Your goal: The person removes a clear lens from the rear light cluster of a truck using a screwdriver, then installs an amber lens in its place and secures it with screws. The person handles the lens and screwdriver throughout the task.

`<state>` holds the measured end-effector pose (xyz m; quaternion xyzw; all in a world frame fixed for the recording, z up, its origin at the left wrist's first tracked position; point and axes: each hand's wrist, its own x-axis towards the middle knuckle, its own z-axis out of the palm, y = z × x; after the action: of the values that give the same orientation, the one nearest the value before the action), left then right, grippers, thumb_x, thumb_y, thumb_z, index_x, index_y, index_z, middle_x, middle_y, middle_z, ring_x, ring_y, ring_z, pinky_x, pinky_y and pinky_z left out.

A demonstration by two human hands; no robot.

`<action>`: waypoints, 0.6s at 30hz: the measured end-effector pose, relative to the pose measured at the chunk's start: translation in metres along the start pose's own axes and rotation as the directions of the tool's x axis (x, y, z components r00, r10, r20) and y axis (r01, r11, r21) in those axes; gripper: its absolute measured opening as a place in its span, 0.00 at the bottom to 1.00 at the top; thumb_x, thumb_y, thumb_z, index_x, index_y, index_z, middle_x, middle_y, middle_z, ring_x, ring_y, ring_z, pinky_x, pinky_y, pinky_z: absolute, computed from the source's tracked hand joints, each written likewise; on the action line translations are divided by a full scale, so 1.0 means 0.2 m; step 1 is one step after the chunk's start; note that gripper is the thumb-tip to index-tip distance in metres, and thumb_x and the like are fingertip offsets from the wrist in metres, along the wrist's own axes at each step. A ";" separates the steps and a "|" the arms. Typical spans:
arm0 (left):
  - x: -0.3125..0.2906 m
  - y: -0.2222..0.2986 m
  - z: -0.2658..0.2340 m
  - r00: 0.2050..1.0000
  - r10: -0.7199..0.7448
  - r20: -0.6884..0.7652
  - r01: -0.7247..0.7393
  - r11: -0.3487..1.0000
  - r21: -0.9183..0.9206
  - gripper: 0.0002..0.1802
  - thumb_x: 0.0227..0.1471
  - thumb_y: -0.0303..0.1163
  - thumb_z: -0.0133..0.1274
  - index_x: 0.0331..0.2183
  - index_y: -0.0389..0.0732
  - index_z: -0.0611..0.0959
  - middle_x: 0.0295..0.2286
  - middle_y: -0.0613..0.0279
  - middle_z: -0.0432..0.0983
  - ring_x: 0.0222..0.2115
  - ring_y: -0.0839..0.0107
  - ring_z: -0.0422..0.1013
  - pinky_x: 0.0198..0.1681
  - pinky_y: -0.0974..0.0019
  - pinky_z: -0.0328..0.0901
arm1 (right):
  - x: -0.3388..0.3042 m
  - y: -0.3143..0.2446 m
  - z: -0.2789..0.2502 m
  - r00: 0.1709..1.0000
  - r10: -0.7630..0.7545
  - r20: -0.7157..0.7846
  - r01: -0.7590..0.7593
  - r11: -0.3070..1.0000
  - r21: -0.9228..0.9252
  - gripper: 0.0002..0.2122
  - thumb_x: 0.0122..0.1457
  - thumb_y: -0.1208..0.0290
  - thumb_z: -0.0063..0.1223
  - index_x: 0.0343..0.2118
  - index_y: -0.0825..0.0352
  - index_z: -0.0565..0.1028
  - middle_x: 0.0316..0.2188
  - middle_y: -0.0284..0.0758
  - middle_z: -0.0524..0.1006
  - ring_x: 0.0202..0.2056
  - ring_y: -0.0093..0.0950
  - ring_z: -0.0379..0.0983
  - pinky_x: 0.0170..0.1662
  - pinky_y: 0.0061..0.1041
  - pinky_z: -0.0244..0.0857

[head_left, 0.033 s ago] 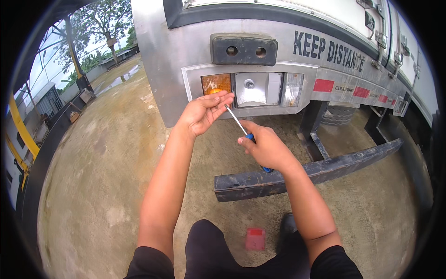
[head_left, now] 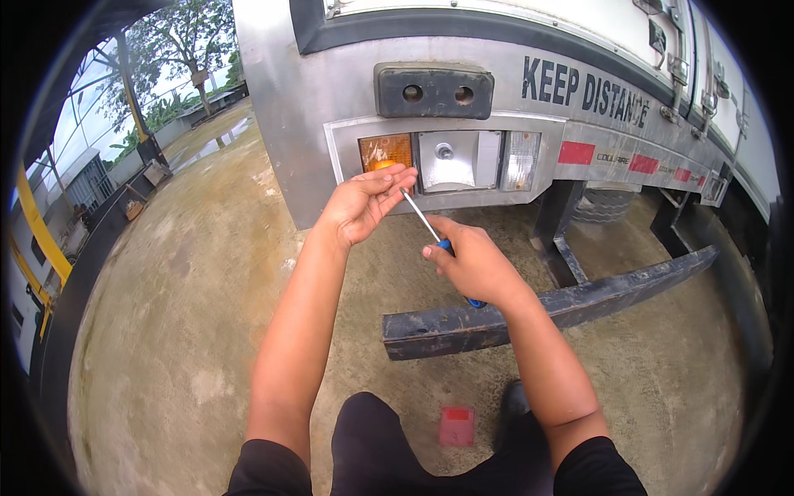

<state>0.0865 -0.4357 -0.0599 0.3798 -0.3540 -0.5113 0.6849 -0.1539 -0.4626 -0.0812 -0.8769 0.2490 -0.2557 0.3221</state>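
My right hand (head_left: 477, 264) is wrapped round a screwdriver (head_left: 423, 213) with a blue handle and a metal shaft. Its shaft slants up and left, and the tip is close to the fingers of my left hand (head_left: 364, 202). That hand is turned palm up, its thumb pressed toward the fingers; anything pinched there is too small to make out. Just behind it is an amber lamp lens (head_left: 399, 149), partly covered by my fingers. To its right is an uncovered lamp housing (head_left: 455, 169) with a silvery reflector and a bulb (head_left: 445, 151). A clear lens (head_left: 521, 161) sits farther right.
On the concrete floor between my feet lies a red lamp lens (head_left: 457, 428). A dark metal bumper bar (head_left: 447, 332) spans below the truck's rear panel (head_left: 285, 124). Above the lamps is a black rubber block (head_left: 434, 91). Yellow posts (head_left: 41, 236) stand far left.
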 end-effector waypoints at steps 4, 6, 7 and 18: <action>0.03 -0.01 0.02 0.999 0.031 -0.010 -0.032 0.998 -0.050 0.23 0.71 0.19 0.43 0.64 0.23 0.69 0.60 0.42 0.74 0.58 0.61 0.76 0.62 0.63 0.75 | 0.03 -0.01 0.03 1.000 -0.014 0.027 0.013 0.999 0.047 0.22 0.68 0.67 0.60 0.59 0.76 0.74 0.36 0.59 0.82 0.43 0.57 0.81 0.49 0.49 0.72; 0.04 -0.03 0.02 0.999 0.047 -0.026 -0.049 0.997 -0.060 0.23 0.70 0.18 0.44 0.64 0.23 0.69 0.60 0.42 0.74 0.57 0.61 0.77 0.61 0.63 0.76 | 0.03 -0.02 0.04 0.999 -0.016 0.046 0.014 0.999 0.041 0.22 0.69 0.69 0.58 0.62 0.75 0.73 0.32 0.50 0.83 0.32 0.39 0.82 0.39 0.39 0.74; 0.04 -0.05 0.02 0.997 0.060 -0.046 -0.062 0.997 -0.052 0.23 0.70 0.18 0.44 0.64 0.23 0.69 0.60 0.42 0.74 0.57 0.61 0.77 0.61 0.63 0.76 | 0.04 -0.02 0.06 0.998 -0.017 0.054 0.015 0.999 0.038 0.23 0.70 0.70 0.58 0.64 0.75 0.72 0.31 0.46 0.83 0.27 0.30 0.83 0.34 0.34 0.75; 0.09 -0.16 0.01 0.977 0.170 -0.127 -0.184 0.977 -0.110 0.19 0.70 0.19 0.47 0.59 0.27 0.76 0.54 0.44 0.79 0.51 0.61 0.80 0.57 0.61 0.76 | 0.02 -0.06 0.12 0.996 0.090 0.027 -0.093 0.974 0.207 0.24 0.72 0.69 0.55 0.65 0.77 0.68 0.33 0.47 0.83 0.26 0.33 0.84 0.32 0.34 0.77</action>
<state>0.0744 -0.4594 -0.0844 0.3336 -0.3142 -0.4455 0.7691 -0.1331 -0.4470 -0.0877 -0.8282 0.2581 -0.2574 0.4257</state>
